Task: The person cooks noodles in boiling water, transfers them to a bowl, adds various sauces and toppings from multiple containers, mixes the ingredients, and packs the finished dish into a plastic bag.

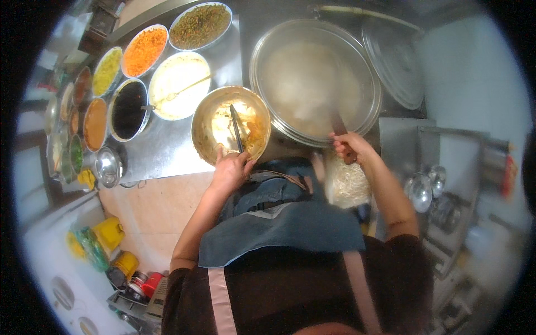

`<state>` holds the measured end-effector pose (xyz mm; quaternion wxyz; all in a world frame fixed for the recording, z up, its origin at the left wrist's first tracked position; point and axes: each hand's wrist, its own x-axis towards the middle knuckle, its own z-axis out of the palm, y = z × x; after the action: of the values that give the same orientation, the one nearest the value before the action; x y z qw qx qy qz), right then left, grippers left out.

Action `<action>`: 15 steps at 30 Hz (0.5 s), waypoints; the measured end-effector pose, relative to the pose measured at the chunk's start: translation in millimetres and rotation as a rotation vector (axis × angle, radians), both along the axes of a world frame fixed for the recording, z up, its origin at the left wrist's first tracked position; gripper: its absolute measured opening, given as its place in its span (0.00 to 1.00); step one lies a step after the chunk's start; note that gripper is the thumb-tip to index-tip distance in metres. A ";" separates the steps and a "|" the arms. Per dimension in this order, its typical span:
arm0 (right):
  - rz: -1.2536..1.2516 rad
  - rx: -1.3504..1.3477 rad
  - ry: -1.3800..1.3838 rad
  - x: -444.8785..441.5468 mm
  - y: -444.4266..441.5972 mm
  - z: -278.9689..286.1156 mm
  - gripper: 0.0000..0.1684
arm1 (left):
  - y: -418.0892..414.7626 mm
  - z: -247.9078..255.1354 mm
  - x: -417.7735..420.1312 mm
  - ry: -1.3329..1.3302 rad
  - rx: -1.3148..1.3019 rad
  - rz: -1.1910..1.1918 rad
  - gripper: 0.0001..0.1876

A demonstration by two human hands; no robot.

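Observation:
My left hand [233, 168] grips the near rim of a metal mixing bowl [203, 138], its fingers also by a pair of dark chopsticks or tongs [236, 127] that lie in the bowl. Orange-brown sauce coats the bowl's inside. My right hand [352, 147] is closed around the brown handle of a utensil [338, 123]; its far end is hidden in steam over a large round pot [316, 140]. Cloudy, pale contents [305, 79] show through the steam. Below my right hand, a bag of pale noodles or sprouts [349, 184] is partly covered by my arm.
Left on the steel counter [167, 155] stand bowls of shredded orange food [145, 50], chopped green food [201, 26], dark sauce [127, 109], brown sauce [95, 124] and a white bowl with a spoon [180, 86]. A round lid [393, 67] leans behind the pot at right. Ladles [418, 192] are at far right.

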<state>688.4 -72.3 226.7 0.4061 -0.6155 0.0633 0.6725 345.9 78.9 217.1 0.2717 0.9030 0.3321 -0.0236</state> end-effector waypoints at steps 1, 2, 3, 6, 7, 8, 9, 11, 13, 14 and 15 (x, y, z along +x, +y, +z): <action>0.011 0.022 0.030 -5.2 3.3 -1.0 0.16 | 0.0 -2.5 -1.6 0.008 0.002 0.003 0.14; 0.021 0.043 0.060 -7.6 4.2 -2.2 0.17 | 0.2 -4.5 -2.6 0.015 0.004 0.003 0.14; -0.014 0.082 0.160 -5.8 -1.9 -17.9 0.19 | 0.2 -6.0 -3.3 0.022 0.007 0.003 0.14; -0.045 0.136 0.211 -17.4 -12.1 -16.4 0.20 | 1.0 -0.3 -2.9 0.023 0.023 -0.008 0.13; -0.088 0.175 0.306 -21.4 -19.2 -16.3 0.22 | 1.7 0.8 -3.2 0.032 0.025 -0.012 0.13; -0.109 0.187 0.296 -26.3 -27.2 -12.6 0.22 | 2.2 0.7 -3.8 0.040 0.025 -0.014 0.13; -0.130 0.199 0.287 -31.8 -35.6 -7.1 0.22 | 2.7 0.9 -4.2 0.047 0.025 -0.017 0.13; -0.175 0.213 0.266 -39.0 -57.8 0.5 0.23 | 3.1 10.0 -0.2 0.102 -0.018 0.001 0.13; -0.218 0.219 0.245 -39.4 -84.1 7.0 0.23 | 3.3 17.5 2.9 0.132 -0.042 0.010 0.14; -0.225 0.246 0.291 -37.3 -94.7 13.7 0.24 | 3.4 18.9 2.4 0.139 -0.045 0.013 0.14; -0.230 0.272 0.338 -33.1 -104.2 23.6 0.25 | 3.5 18.8 1.3 0.146 -0.049 0.017 0.14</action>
<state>655.3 -176.4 250.4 0.5428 -0.4226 0.1090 0.7175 347.2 82.4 235.9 0.2688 0.8892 0.3579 -0.0950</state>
